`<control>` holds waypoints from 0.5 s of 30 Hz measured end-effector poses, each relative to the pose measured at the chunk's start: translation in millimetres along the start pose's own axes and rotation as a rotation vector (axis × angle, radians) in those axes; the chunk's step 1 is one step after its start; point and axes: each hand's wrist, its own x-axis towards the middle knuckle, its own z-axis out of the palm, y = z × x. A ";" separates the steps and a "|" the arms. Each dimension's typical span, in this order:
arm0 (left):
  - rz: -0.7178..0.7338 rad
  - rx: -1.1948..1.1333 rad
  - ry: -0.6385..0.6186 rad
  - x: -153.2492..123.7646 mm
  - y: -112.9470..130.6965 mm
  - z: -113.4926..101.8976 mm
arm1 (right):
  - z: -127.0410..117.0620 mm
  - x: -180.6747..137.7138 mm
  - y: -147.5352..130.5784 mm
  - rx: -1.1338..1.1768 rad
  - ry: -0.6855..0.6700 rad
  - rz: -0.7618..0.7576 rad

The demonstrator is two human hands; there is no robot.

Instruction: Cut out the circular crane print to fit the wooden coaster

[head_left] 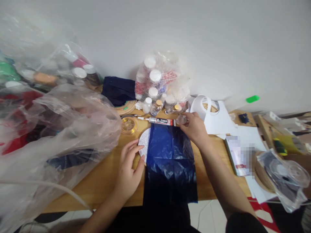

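A creased dark blue sheet [170, 161] lies on the wooden table [104, 174], hanging a little over the near edge. It partly covers a round white patterned piece [145, 142]. My left hand [128, 165] rests flat, fingers stretched out, on that white piece at the sheet's left edge. At the sheet's far right corner my right hand [193, 127] is closed round a small clear container [181, 120]. A B-7000 glue tube [159, 120] lies just beyond the sheet's far edge.
Large clear plastic bags [55, 129] of materials crowd the left side. A bag of small bead jars [157, 81] stands by the wall, with a spool of gold thread [128, 124] near it. White paper cutouts [213, 116], a booklet and a bagged spool [284, 174] lie at right.
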 end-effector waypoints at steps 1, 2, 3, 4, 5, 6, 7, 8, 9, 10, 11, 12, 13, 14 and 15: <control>-0.006 -0.004 0.003 -0.3 -0.1 -0.2 | -2.7 -3.4 -1.5 0.005 0.015 -0.002; -0.013 -0.012 0.004 -0.5 -0.2 -0.4 | -7.7 -9.3 -2.5 0.017 0.032 -0.003; -0.024 -0.023 0.006 -0.8 -0.4 -0.7 | -14.9 -18.2 -2.5 0.044 0.047 -0.005; -0.041 -0.040 0.008 -1.0 -0.9 -0.9 | -24.3 -30.5 -0.7 0.085 0.055 -0.006; -0.063 -0.063 0.010 -1.0 -1.6 -1.1 | -35.3 -46.3 3.3 0.166 0.030 -0.029; -0.086 -0.093 0.014 -1.0 -2.5 -1.2 | -46.7 -65.5 9.8 0.269 -0.027 -0.047; -0.109 -0.128 0.020 -0.8 -3.6 -1.2 | -57.4 -87.6 18.7 0.355 -0.163 -0.061; -0.129 -0.166 0.027 -0.5 -5.0 -1.1 | -65.6 -111.7 29.6 0.392 -0.330 -0.068; -0.147 -0.202 0.032 -0.1 -6.5 -0.9 | -70.0 -136.9 41.6 0.413 -0.519 -0.061; -0.162 -0.234 0.035 0.4 -8.0 -0.6 | -69.5 -161.9 53.8 0.427 -0.674 -0.022; -0.170 -0.258 0.037 1.0 -9.5 -0.2 | -63.5 -185.4 65.3 0.404 -0.798 0.063; -0.174 -0.274 0.036 1.6 -10.9 0.3 | -52.1 -206.0 75.2 0.347 -0.876 0.167; -0.174 -0.287 0.034 2.2 -12.1 0.8 | -36.4 -222.9 82.9 0.269 -0.906 0.245; -0.170 -0.295 0.035 2.7 -13.1 1.3 | -17.8 -235.5 88.3 0.168 -0.857 0.297; -0.165 -0.299 0.037 3.1 -14.0 1.9 | 1.7 -243.7 91.4 0.081 -0.743 0.339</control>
